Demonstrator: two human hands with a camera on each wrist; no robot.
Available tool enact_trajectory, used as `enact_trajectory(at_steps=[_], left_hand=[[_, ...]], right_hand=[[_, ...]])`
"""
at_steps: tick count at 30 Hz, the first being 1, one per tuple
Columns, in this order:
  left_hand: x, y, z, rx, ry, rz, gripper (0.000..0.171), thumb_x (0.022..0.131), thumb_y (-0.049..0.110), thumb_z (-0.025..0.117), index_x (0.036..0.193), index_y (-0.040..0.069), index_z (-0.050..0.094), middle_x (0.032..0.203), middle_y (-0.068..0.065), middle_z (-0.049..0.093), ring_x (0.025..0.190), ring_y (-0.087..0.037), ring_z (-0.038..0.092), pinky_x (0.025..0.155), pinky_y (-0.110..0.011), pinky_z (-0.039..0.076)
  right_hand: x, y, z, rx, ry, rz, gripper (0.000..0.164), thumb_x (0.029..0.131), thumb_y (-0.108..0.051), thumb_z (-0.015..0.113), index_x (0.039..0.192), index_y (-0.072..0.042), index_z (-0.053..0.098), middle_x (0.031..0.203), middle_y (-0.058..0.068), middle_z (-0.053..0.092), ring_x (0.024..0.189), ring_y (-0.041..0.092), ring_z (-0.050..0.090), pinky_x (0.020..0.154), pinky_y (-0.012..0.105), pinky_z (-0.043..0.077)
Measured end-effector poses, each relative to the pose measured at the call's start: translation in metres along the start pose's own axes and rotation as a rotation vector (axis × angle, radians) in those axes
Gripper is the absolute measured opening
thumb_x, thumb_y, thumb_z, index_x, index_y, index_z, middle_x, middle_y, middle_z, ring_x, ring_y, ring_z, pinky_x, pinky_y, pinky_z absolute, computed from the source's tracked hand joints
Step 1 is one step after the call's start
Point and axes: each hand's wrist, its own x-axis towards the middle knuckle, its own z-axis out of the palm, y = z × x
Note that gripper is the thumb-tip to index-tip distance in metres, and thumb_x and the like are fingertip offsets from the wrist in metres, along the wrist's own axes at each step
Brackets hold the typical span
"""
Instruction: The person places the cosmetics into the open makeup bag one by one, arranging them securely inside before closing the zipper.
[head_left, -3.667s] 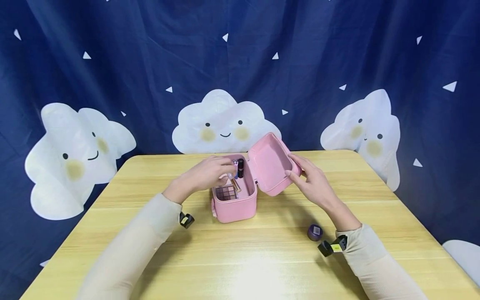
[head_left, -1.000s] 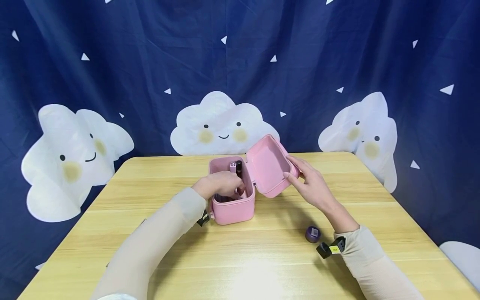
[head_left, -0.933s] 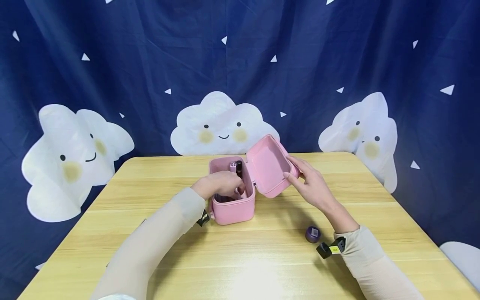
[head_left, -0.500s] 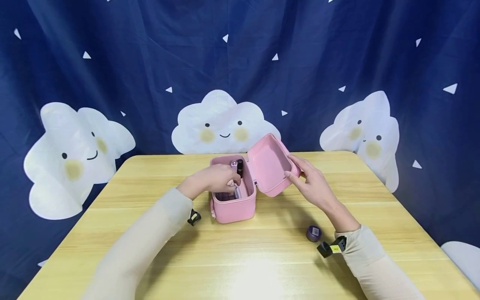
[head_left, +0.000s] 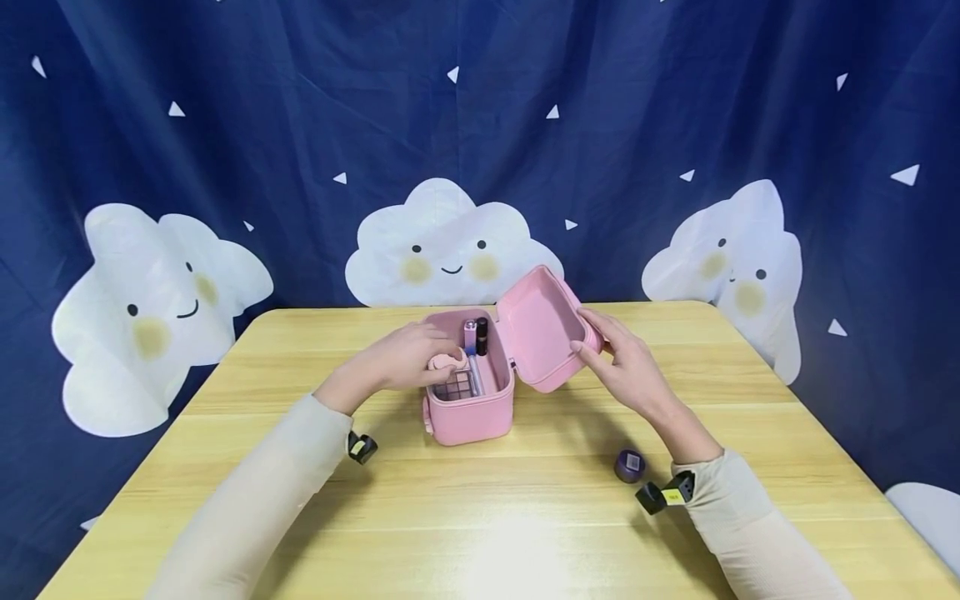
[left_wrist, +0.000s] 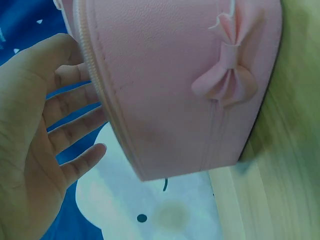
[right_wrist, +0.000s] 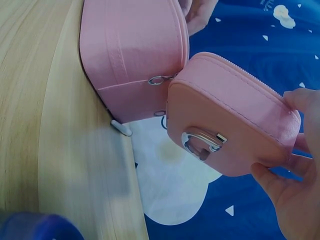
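A pink vanity case stands in the middle of the table with its lid swung out to the right. My right hand grips the edge of the lid between thumb and fingers. My left hand is over the case's left rim, fingers reaching inside beside a pale pink rounded thing. Its fingertips lie behind the rim in the left wrist view, so any hold is hidden. Inside are an eyeshadow palette, a clear slim tube, a lilac tube and a black tube.
A small purple jar with a white label sits on the wooden table, near my right wrist. Behind the table hangs a dark blue curtain with white clouds. A pink bow decorates the case's left side.
My left hand has lifted from deep inside the case and drawn left, uncovering the palette and clear tube. A gold tube seen near the palette earliest no longer shows. My right hand stays on the lid.
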Motion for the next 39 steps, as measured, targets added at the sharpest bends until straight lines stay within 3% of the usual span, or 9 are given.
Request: enact_trajectory(at_steps=[17, 39], left_hand=[[-0.065, -0.005, -0.004, -0.018, 0.119, -0.108, 0.035, 0.093, 0.034, 0.063, 0.122, 0.013, 0.067, 0.117, -0.004, 0.067, 0.113, -0.027, 0.059, 0.102, -0.047, 0.042], [-0.154, -0.014, -0.013, -0.058, 0.063, -0.303, 0.046, 0.094, 0.038, 0.064, 0.131, 0.012, 0.059, 0.128, -0.005, 0.061, 0.123, -0.031, 0.051, 0.104, -0.051, 0.038]], right_hand=[[0.003, 0.000, 0.003, 0.004, -0.006, -0.005, 0.052, 0.094, -0.019, 0.066, 0.141, -0.004, 0.050, 0.138, 0.016, 0.052, 0.118, 0.029, 0.055, 0.095, 0.043, 0.050], [0.000, -0.002, 0.001, 0.016, -0.004, 0.017, 0.050, 0.095, -0.015, 0.065, 0.141, -0.001, 0.049, 0.139, 0.019, 0.051, 0.121, 0.034, 0.053, 0.096, 0.047, 0.048]])
